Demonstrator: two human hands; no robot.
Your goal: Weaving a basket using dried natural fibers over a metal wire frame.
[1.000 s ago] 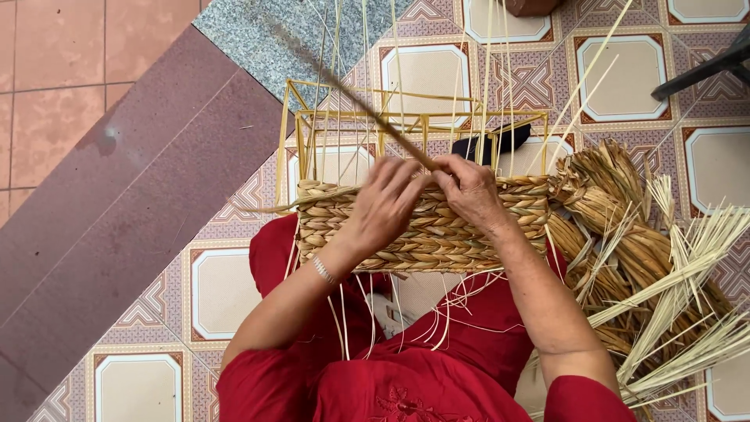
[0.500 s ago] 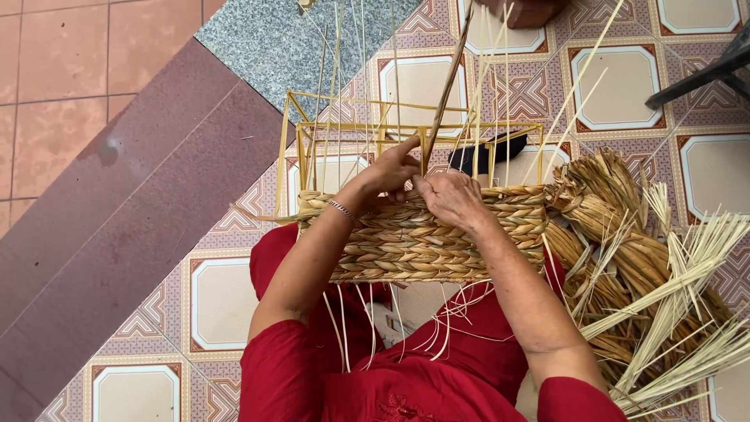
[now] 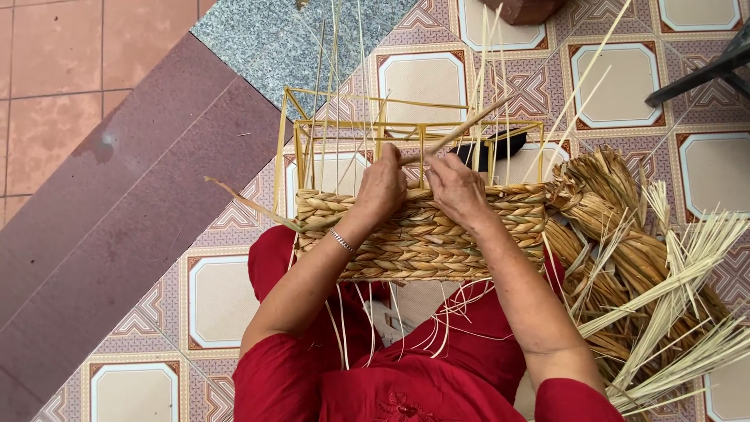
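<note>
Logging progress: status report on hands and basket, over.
Left hand and right hand both pinching a reed strand at the woven basket rim. Loose reed pile right, clear of hands.

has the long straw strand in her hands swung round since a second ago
Yes. The straw strand pointed up-left from the hands toward the grey granite slab; now it slants up-right over the yellow wire frame, away from the slab.

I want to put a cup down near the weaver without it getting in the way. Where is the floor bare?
Bare floor lies to the person's left: the dark stone strip and the patterned tiles beside the red skirt. The grey granite slab beyond the yellow frame is also bare. The right side is crowded with straw bundles, and both hands sit on the woven basket.
</note>
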